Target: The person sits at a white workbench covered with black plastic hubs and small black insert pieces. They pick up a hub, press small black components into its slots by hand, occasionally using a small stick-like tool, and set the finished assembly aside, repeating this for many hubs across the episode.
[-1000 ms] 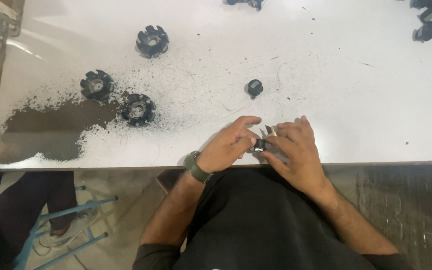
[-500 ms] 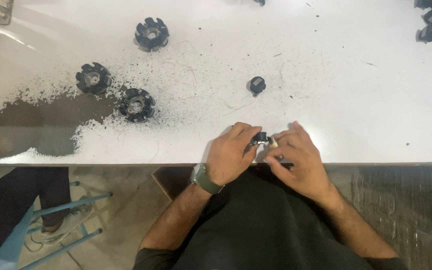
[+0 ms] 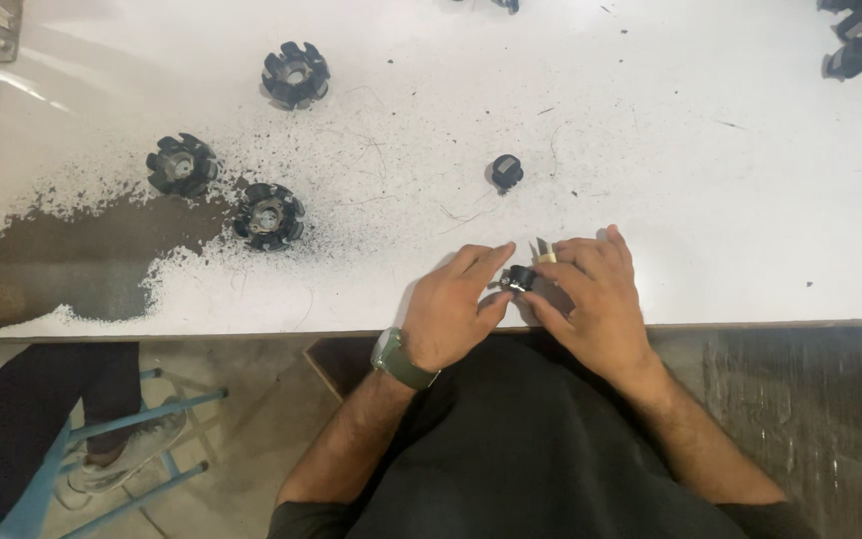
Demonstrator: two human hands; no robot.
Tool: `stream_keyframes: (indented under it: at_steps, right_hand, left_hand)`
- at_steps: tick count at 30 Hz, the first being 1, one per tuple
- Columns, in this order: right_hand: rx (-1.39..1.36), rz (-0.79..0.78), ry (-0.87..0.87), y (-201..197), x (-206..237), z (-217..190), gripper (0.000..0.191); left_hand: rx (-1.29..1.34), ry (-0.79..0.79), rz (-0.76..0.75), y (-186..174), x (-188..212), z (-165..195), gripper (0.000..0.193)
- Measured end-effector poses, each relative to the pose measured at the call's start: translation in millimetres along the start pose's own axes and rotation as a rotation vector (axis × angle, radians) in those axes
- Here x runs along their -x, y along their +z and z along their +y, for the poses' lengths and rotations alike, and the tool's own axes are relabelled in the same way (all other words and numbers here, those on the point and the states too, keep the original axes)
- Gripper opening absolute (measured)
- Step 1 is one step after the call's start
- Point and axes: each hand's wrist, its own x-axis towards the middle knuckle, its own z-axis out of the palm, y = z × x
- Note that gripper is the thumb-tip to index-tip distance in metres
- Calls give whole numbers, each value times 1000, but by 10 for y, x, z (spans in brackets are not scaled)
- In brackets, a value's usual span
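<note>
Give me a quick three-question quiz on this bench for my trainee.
1. True or false: the left hand and right hand meet on one small black part near the table edge.
2. How many toothed black wheels lie by the dark dust patch?
A) one B) three C) five
3. Fill in: the lone small black cap lies ___ the hands, farther up the table.

Key: 1 true; 2 B, wheels at; 3 beyond.
</note>
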Motion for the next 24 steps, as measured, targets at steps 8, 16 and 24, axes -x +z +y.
stream_keyframes:
  at_steps: [8, 16, 24]
  right_hand:
    - [-65, 121, 38, 52, 81, 39, 34]
    - [-22, 156, 43, 39, 99, 52, 35]
    - [104, 142, 8, 78, 80, -34, 37]
  left_hand:
    - [-134, 67, 66, 136, 17, -8, 33]
    - [171, 30, 132, 79, 109, -123, 9]
    - [9, -13, 97, 139, 111, -48, 24]
